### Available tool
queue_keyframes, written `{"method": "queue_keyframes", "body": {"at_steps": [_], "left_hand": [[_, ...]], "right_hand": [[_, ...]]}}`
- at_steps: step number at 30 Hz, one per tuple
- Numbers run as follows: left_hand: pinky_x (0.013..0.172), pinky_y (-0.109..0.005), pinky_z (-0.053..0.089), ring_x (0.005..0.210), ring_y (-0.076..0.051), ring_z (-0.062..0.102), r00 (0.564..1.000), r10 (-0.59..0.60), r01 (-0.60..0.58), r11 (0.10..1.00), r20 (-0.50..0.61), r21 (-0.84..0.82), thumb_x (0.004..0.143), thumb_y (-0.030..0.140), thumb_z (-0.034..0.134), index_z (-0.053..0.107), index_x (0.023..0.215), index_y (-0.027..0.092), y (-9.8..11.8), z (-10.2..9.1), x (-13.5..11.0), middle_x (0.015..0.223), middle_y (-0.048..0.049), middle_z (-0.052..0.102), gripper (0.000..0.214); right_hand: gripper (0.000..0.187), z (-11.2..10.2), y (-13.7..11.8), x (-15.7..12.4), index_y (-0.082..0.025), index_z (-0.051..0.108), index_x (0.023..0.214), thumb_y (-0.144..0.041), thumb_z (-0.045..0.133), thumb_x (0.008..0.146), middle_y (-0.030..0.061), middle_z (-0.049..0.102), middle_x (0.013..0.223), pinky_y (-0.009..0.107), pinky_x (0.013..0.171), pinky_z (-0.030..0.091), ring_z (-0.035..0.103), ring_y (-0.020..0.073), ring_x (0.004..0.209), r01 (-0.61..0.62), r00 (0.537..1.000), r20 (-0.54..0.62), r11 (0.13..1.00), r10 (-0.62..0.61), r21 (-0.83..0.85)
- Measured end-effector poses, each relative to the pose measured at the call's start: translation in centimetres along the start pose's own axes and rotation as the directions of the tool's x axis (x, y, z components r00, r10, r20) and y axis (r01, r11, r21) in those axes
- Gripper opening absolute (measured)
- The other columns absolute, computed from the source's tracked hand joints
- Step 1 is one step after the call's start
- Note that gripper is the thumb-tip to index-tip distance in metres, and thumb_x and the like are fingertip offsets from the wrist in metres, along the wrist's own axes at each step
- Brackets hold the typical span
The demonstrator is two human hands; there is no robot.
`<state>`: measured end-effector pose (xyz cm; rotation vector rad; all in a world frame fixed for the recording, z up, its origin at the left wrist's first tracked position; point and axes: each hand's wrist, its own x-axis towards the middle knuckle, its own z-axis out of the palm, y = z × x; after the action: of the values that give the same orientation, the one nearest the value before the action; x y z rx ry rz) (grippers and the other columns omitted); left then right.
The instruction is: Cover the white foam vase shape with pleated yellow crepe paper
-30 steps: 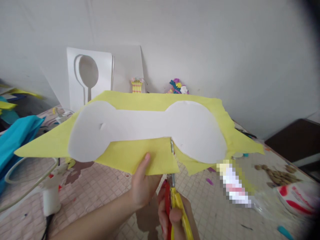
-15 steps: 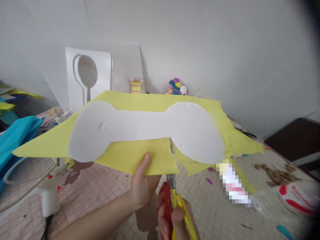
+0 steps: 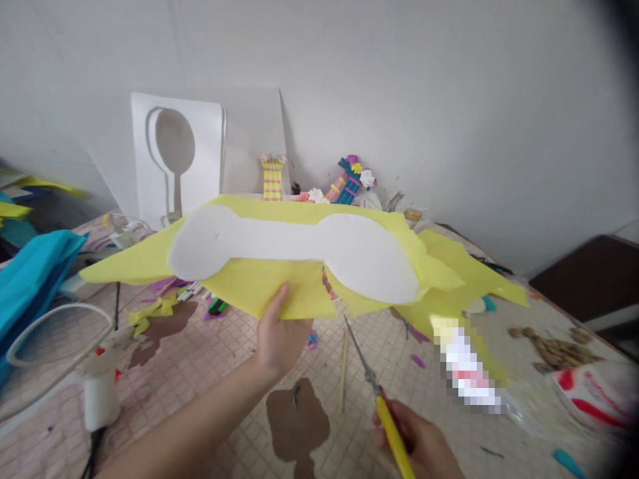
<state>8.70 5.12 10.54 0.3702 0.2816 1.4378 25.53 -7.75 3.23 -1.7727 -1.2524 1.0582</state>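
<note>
My left hand (image 3: 283, 336) pinches the lower edge of a yellow sheet (image 3: 279, 286), thumb on top and fingers beneath. On the sheet lies a white cutout (image 3: 279, 239) with two rounded ends and a narrow middle. A slit runs up from the sheet's lower edge to the cutout, beside its right lobe. Below and right of that slit, my right hand (image 3: 419, 436) grips scissors (image 3: 372, 382) with yellow and red handles. Their blades look closed and point up toward the sheet, apart from it.
White boards (image 3: 204, 153) with a spoon-shaped opening lean on the wall. A white glue gun (image 3: 100, 392) stands at left by blue material (image 3: 40, 273). Small woven pieces (image 3: 272, 179) sit at the back. A wooden stick (image 3: 343, 372) lies below the sheet; a plastic packet (image 3: 594, 396) is at right.
The scissors have come out of the slit and moved down and right with my right hand. The sheet and cutout have tilted flatter, with my left hand still on the edge.
</note>
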Motion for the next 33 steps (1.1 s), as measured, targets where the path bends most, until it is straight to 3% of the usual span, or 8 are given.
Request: {"method": "queue_keyframes", "body": {"at_steps": [3,6,12,15,19,22,27,33], "left_hand": [[0.096,-0.035,0.041,0.112,-0.021,0.051,0.999,0.014,-0.013,1.0,-0.033,0.011,0.084,0.019,0.042,0.052,0.12,0.024,0.3,-0.4,1.0,0.115,-0.0015,0.061,0.037],[0.091,-0.032,0.045,0.105,-0.02,0.057,1.0,-0.01,0.011,0.999,-0.03,0.032,0.084,0.018,0.042,0.055,0.116,0.02,0.9,-1.0,1.9,0.109,-0.0033,0.064,0.035],[0.087,-0.032,0.048,0.095,-0.018,0.062,0.987,-0.045,0.056,0.996,-0.155,0.067,0.082,0.015,0.042,0.056,0.113,0.019,2.1,-4.1,2.3,0.101,-0.0033,0.068,0.034],[0.085,-0.035,0.048,0.093,-0.021,0.062,0.984,-0.077,0.093,0.992,-0.158,0.091,0.082,0.016,0.042,0.053,0.116,0.016,2.2,-6.1,2.4,0.1,-0.0063,0.068,0.036],[0.08,-0.033,0.05,0.088,-0.02,0.063,0.979,-0.081,0.1,0.991,-0.189,0.089,0.081,0.016,0.043,0.053,0.114,0.014,1.9,-8.6,3.0,0.097,-0.006,0.068,0.035],[0.079,-0.029,0.05,0.085,-0.017,0.063,0.965,-0.075,0.094,0.994,-0.25,0.064,0.081,0.015,0.045,0.055,0.108,0.016,1.5,-9.9,3.3,0.095,-0.0034,0.069,0.03],[0.08,-0.029,0.049,0.088,-0.017,0.062,0.966,-0.095,0.106,0.994,-0.239,0.032,0.082,0.015,0.043,0.059,0.099,0.015,1.2,-10.5,3.0,0.097,-0.0037,0.067,0.024],[0.08,-0.029,0.049,0.088,-0.017,0.062,0.961,-0.174,0.18,0.984,-0.213,0.01,0.08,0.015,0.045,0.056,0.106,0.014,1.9,-9.7,2.4,0.096,-0.0055,0.067,0.028]], "right_hand": [[0.042,-2.9,1.3,1.3,-0.018,0.062,0.094,-0.052,0.046,0.075,0.0075,0.067,0.075,0.03,0.062,0.045,0.063,0.0227,0.068,-0.148,0.986,-0.131,0.887,0.099,-0.438],[0.04,-4.2,3.0,2.8,-0.013,0.06,0.103,-0.041,0.043,0.078,0.0129,0.067,0.091,0.034,0.07,0.046,0.064,0.0263,0.082,-0.145,0.983,-0.182,0.742,0.032,-0.654],[0.045,-5.4,5.3,2.7,-0.013,0.057,0.111,-0.043,0.047,0.079,0.0124,0.065,0.102,0.038,0.077,0.047,0.062,0.0263,0.092,0.076,0.975,-0.085,0.67,-0.205,-0.738],[0.036,-5.5,3.6,2.4,-0.02,0.061,0.103,-0.045,0.05,0.08,0.0084,0.066,0.097,0.037,0.074,0.048,0.062,0.0241,0.087,0.247,0.909,-0.062,0.654,-0.411,-0.715],[0.025,-2.4,-1.2,4.5,-0.019,0.059,0.099,-0.035,0.054,0.081,0.0091,0.062,0.097,0.039,0.084,0.044,0.057,0.0218,0.092,0.51,0.646,-0.078,0.505,-0.759,-0.697],[0.03,1.7,-4.4,7.3,-0.018,0.055,0.108,-0.028,0.057,0.079,0.0099,0.057,0.107,0.041,0.089,0.039,0.049,0.0232,0.102,0.638,0.545,0.064,0.365,-0.836,-0.678],[0.032,7.0,-6.7,11.0,-0.017,0.057,0.103,-0.02,0.065,0.072,0.0086,0.056,0.107,0.04,0.087,0.037,0.047,0.0238,0.099,0.664,0.58,0.142,0.364,-0.802,-0.653],[0.008,8.2,-5.8,12.3,-0.018,0.059,0.081,-0.014,0.052,0.081,0.0048,0.059,0.089,0.033,0.08,0.038,0.049,0.0192,0.087,0.67,0.603,0.103,0.432,-0.791,-0.604]]}}
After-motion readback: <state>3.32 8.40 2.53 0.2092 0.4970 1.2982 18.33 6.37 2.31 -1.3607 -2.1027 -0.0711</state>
